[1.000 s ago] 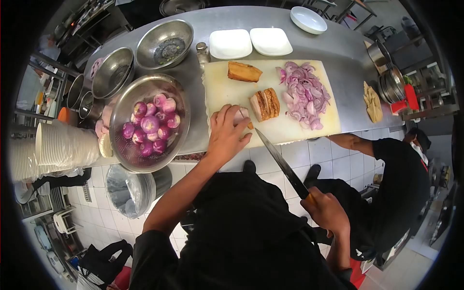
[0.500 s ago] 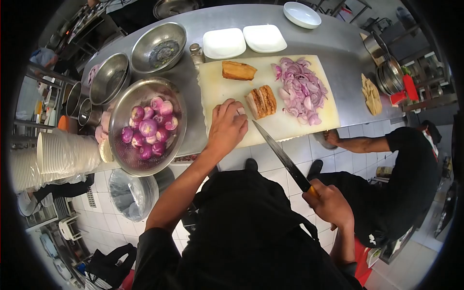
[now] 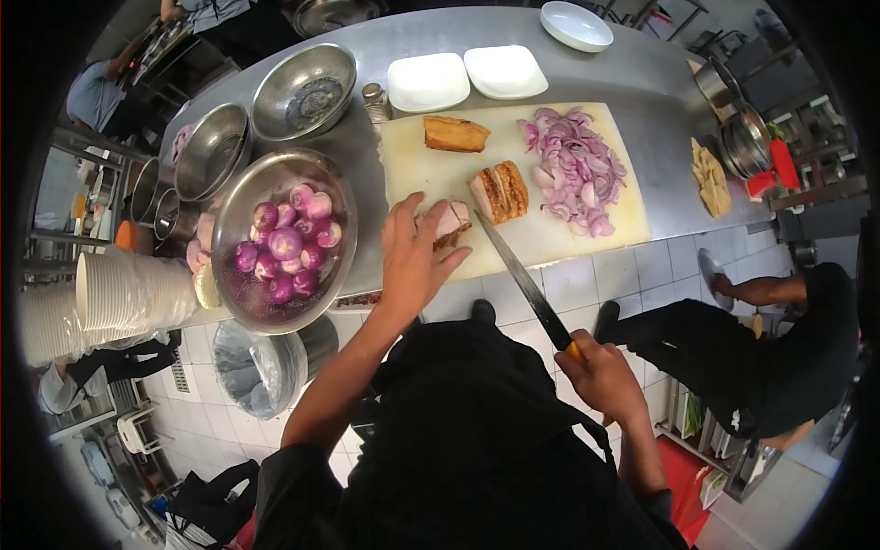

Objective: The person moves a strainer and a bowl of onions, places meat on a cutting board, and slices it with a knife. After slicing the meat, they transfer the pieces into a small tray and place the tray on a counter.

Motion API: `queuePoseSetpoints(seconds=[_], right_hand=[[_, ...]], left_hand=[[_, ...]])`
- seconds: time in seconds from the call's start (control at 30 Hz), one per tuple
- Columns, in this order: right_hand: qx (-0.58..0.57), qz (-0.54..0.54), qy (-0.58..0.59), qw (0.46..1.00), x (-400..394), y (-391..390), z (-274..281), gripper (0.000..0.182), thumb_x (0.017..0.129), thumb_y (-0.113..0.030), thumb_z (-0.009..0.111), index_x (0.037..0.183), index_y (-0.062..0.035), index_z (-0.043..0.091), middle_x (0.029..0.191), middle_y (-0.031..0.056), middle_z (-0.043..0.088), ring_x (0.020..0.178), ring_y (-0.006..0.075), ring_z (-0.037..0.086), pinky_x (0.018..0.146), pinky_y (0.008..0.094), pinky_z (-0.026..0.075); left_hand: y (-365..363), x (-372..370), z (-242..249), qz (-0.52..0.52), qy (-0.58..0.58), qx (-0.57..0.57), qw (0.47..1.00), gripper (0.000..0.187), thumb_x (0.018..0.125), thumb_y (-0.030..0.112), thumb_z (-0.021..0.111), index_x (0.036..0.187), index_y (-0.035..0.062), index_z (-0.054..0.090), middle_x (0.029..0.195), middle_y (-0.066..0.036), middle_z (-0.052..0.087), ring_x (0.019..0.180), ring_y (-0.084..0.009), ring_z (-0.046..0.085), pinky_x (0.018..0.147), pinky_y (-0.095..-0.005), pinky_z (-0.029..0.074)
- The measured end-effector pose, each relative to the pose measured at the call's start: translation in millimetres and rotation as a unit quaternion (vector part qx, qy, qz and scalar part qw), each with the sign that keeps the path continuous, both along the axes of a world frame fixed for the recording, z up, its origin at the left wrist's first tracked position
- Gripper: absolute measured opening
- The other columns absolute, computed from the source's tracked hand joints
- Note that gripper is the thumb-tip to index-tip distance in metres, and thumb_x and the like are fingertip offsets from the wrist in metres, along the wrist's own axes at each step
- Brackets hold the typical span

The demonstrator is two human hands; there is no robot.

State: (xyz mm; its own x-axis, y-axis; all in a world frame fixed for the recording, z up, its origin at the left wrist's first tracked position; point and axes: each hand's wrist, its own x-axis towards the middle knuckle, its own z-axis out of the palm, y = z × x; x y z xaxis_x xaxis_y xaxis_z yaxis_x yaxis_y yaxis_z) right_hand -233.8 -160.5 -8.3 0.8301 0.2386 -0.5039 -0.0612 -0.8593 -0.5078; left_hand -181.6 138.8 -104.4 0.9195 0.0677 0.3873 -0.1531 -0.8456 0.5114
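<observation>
My left hand (image 3: 414, 252) is at the left part of the white cutting board (image 3: 541, 246), fingers spread around a small cut piece of meat (image 3: 452, 223); whether it grips the piece is unclear. In my right hand (image 3: 600, 378) is a long knife (image 3: 522, 278) by its yellow handle, its tip near that piece. Just right of the tip stands a sliced block of crisp-skinned meat (image 3: 500, 192). Another browned piece (image 3: 456, 134) lies farther up the board. Sliced purple onions (image 3: 577, 170) are heaped on the board's right side.
A steel bowl (image 3: 227, 275) of whole purple onions stands left of the board, with two more steel bowls behind. Beyond the board are a shaker (image 3: 375, 99), two white dishes (image 3: 428, 82) and a round one. A co-worker (image 3: 779, 348) bends at the right.
My left hand has opened from its curled pose, and the cut meat beside it shows more. My right hand and knife have moved slightly left and up. The co-worker has shifted right.
</observation>
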Motion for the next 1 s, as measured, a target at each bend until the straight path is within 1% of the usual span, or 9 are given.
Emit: queuePoseSetpoints(seconds=[0.07,0.13,0.17,0.23,0.4,0.53,0.8,0.9,1.0], right_hand=[[0.017,0.014,-0.024,0.999,-3.1,-3.0,-15.3,0.025,0.097,-0.021,0.070,0.108,-0.0004,0.062,0.073,0.0223,0.067,0.073,0.0445,0.067,0.065,0.0491,0.051],[0.017,-0.009,0.041,0.999,-0.4,4.6,-17.3,0.028,0.100,-0.025,0.065,0.116,-0.0027,0.060,0.080,0.0253,0.069,0.080,0.0466,0.068,0.072,0.0512,0.053],[0.015,-0.019,0.074,0.997,0.7,7.8,-18.0,0.030,0.102,-0.027,0.062,0.120,-0.0038,0.058,0.083,0.0267,0.069,0.084,0.0476,0.068,0.076,0.0522,0.054],[0.018,0.001,0.044,0.999,-3.1,8.3,-30.3,0.030,0.102,-0.027,0.062,0.120,-0.0033,0.058,0.084,0.0272,0.069,0.085,0.0483,0.068,0.076,0.0526,0.054],[0.012,0.014,0.062,0.998,-5.7,19.3,-28.7,0.033,0.102,-0.028,0.063,0.121,-0.0021,0.058,0.085,0.0277,0.070,0.084,0.0487,0.067,0.076,0.0532,0.054],[0.020,0.035,0.010,0.999,-14.8,22.3,-28.0,0.031,0.100,-0.027,0.065,0.117,-0.0013,0.058,0.082,0.0275,0.069,0.081,0.0492,0.067,0.074,0.0543,0.053],[0.033,0.042,-0.001,0.999,-10.6,50.2,-9.4,0.034,0.099,-0.027,0.067,0.114,0.0018,0.057,0.078,0.0268,0.068,0.077,0.0493,0.067,0.071,0.0549,0.052],[0.028,0.022,0.041,0.999,-1.6,67.0,0.7,0.033,0.100,-0.027,0.066,0.113,0.0025,0.056,0.078,0.0272,0.069,0.078,0.0486,0.067,0.071,0.0536,0.052],[0.027,0.032,0.022,0.999,-0.8,73.3,-12.4,0.033,0.101,-0.027,0.065,0.112,0.0029,0.056,0.079,0.0271,0.069,0.078,0.0474,0.068,0.072,0.0520,0.052]], left_hand=[[-0.1,-6.3,0.2,0.042,0.045,-0.016,0.998,0.080,0.072,0.022,0.093,0.141,0.0042,0.056,0.145,-0.024,0.043,0.130,-0.0401,0.048,0.104,-0.0489,0.045],[2.0,-9.2,-7.8,0.070,0.080,-0.046,0.993,0.088,0.070,0.027,0.095,0.144,0.0023,0.052,0.145,-0.026,0.041,0.129,-0.0415,0.048,0.105,-0.0488,0.045],[2.6,-8.8,-10.4,0.067,0.078,-0.047,0.994,0.088,0.070,0.026,0.094,0.144,0.0019,0.052,0.145,-0.026,0.041,0.129,-0.0415,0.048,0.105,-0.0483,0.046],[3.7,-1.5,-14.2,0.063,0.072,-0.049,0.994,0.088,0.071,0.025,0.094,0.145,0.0011,0.051,0.145,-0.025,0.042,0.128,-0.0414,0.049,0.104,-0.0473,0.046],[6.8,8.2,-19.3,0.049,0.116,-0.057,0.990,0.075,0.072,0.021,0.091,0.137,-0.0007,0.059,0.133,-0.022,0.052,0.122,-0.0392,0.053,0.102,-0.0460,0.047],[9.1,13.4,-20.7,0.055,0.116,-0.078,0.989,0.062,0.074,0.018,0.090,0.127,-0.0002,0.066,0.123,-0.019,0.059,0.117,-0.0371,0.057,0.101,-0.0437,0.049],[25.4,26.7,-25.1,0.045,0.100,-0.091,0.990,0.060,0.070,0.014,0.090,0.124,0.0010,0.069,0.120,-0.017,0.059,0.114,-0.0365,0.059,0.099,-0.0435,0.050],[37.8,33.6,-24.2,0.042,0.098,-0.086,0.991,0.059,0.070,0.013,0.090,0.124,0.0025,0.069,0.122,-0.017,0.059,0.115,-0.0369,0.059,0.100,-0.0434,0.050],[47.1,40.6,-22.5,0.034,0.092,-0.078,0.992,0.060,0.069,0.013,0.091,0.124,0.0012,0.069,0.122,-0.018,0.059,0.115,-0.0368,0.058,0.100,-0.0431,0.050]])
